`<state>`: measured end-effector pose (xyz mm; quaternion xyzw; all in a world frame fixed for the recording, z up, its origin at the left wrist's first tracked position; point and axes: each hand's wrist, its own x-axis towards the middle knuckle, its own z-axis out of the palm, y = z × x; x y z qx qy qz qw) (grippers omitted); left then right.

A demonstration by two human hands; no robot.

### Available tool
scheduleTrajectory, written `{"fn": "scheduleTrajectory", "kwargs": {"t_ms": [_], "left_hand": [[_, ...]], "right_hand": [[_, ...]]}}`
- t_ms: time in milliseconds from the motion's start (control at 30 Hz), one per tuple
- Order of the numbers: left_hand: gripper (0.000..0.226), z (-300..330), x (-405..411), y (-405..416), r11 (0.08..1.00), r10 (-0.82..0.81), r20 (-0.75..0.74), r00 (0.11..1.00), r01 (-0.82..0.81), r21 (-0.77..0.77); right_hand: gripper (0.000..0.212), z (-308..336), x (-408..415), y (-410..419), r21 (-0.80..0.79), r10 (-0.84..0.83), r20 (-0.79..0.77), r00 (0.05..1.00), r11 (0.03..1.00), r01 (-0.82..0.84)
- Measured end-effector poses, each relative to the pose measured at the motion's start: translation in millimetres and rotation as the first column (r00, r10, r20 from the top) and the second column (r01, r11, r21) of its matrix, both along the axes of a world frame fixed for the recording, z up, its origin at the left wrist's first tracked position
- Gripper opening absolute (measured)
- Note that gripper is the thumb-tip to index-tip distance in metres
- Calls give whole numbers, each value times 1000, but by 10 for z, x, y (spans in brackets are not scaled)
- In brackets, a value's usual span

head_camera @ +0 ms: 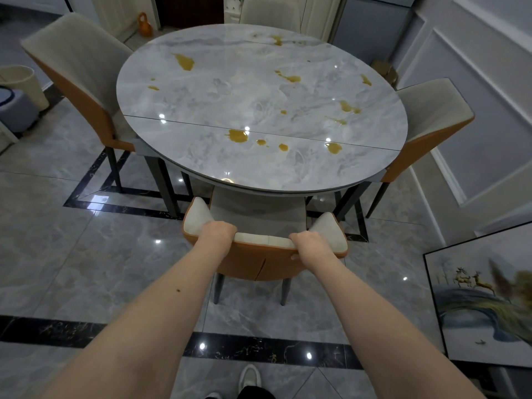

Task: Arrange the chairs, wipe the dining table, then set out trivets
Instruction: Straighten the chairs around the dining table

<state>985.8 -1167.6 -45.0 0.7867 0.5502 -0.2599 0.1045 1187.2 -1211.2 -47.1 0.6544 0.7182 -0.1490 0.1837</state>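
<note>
Left hand [218, 232] and right hand [308, 243] both curl over the top rail of the cream-and-orange upholstered chair [266, 254]. Chair sits at the near edge of the round grey marble table [201, 156], seat partly tucked under; table lies straight ahead, both hands equally near.

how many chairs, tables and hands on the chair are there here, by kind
chairs: 4 (near chair, left chair, right chair, far chair)
dining table: 1
hands gripping the near chair's backrest: 2 (left hand, right hand)
total: 7
</note>
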Motion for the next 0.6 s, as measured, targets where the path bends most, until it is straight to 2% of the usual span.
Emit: {"fn": "scheduleTrajectory", "kwargs": {"t_ms": [600], "left_hand": [[35, 0, -4, -29, 1000, 17, 13, 1000, -18, 8]], "right_hand": [[28, -26, -61, -16, -20, -78, 4, 997, 997, 78]]}}
